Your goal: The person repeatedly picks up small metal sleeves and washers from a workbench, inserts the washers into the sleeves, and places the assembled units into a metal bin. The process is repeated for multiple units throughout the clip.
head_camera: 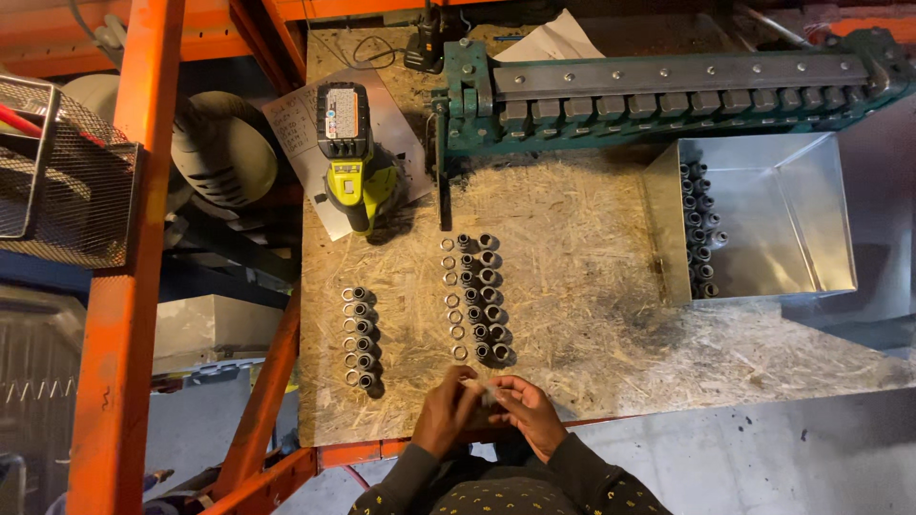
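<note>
At the near edge of the chipboard bench top (592, 315), the left hand (448, 412) and the right hand (527, 412) are brought together, fingertips meeting over a small pale part (480, 389) that is pinched between them; what kind of part it is cannot be told, as it is blurred and mostly covered by the fingers. Dark sleeves with small light dots are seen on both forearms. Just beyond the hands, short metal sleeves (485, 298) are stood upright in two close columns, with a column of flat washers (452, 298) laid beside them on the left. Further left, well apart from that group, a second, shorter set of sleeves and washers (360, 336) is arranged in the same way. A yellow-green cordless tool (351, 157) with a black battery is laid on a sheet of paper (291, 119) toward the far left corner of the bench. Along the far edge, a green metal brake (668, 91) with a row of grey blocks is mounted. To the right, an open sheet-metal box (782, 215) is set on the bench, and more sleeves (699, 231) are gathered along its left wall. Orange steel framing (129, 286) is seen at the left.
</note>
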